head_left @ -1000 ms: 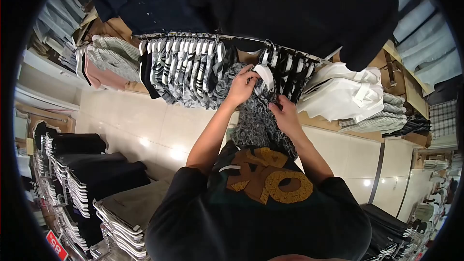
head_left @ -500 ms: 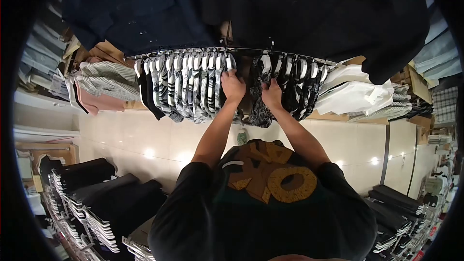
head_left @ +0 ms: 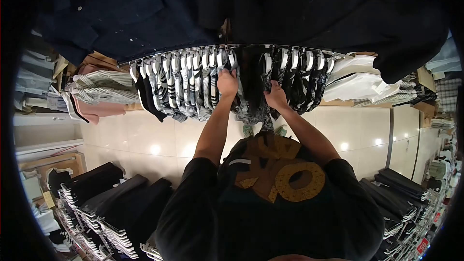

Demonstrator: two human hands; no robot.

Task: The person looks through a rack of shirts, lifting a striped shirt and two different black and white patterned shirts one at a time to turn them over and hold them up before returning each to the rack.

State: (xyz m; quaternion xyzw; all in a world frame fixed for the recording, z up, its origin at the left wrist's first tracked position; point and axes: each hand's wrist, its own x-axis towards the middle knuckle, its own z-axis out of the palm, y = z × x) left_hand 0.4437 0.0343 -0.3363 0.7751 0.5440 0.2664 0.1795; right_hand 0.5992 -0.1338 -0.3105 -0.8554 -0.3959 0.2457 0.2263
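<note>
On a metal rail (head_left: 193,48) hang patterned shirts on white hangers, with a dark gap between two groups. My left hand (head_left: 227,83) is closed on the shoulder of a grey patterned shirt (head_left: 241,97) at the gap's left edge, just below its hanger. Across the gap, my right hand (head_left: 276,96) grips the edge of a black-and-white patterned shirt (head_left: 267,82), thumb pointing up. Its lower fingers are partly hidden by the cloth. More black patterned shirts (head_left: 302,87) hang to the right of that hand.
Large dark garments (head_left: 299,9) hang above the rail. White shirts (head_left: 355,82) lie at the right, striped ones (head_left: 104,87) and a pink one (head_left: 96,111) at the left. Racks of dark trousers (head_left: 116,193) stand behind on both sides of the tiled floor (head_left: 159,135).
The view has shifted slightly. The gap between the shirts looks a little wider, with the black patterned shirts further right. Both hands remain at the shirts, and a second shoe now shows below.
</note>
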